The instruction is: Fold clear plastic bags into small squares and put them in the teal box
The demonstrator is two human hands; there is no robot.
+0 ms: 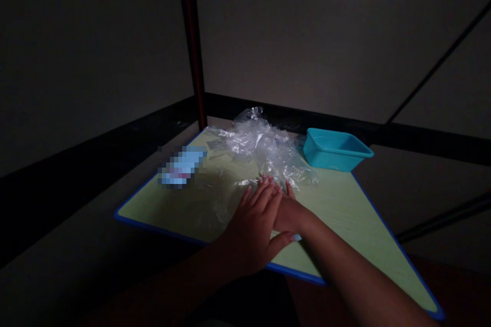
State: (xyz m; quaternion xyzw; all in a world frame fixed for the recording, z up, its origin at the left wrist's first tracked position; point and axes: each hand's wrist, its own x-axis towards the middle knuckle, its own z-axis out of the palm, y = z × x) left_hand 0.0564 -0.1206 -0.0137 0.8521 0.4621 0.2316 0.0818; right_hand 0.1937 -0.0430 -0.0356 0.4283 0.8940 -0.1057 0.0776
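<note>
My left hand (253, 227) lies across the back of my right hand (288, 212). Its fingers are stretched forward and its thumb is spread out to the right, with nothing held. Most of the right hand is hidden beneath it, but one finger sticks out straight at the right. Both hands are low over the table, at the near edge of a heap of crumpled clear plastic bags (261, 143). A thin sheet of the same clear plastic (220, 209) spreads to the left of my hands.
The pale yellow-green table (345, 219) has a blue rim. A turquoise plastic bin (332, 156) stands at its back right corner. At the left edge lies a blurred-out light blue item (184, 166). Dark walls or fabric panels and a reddish pole (194, 46) rise behind.
</note>
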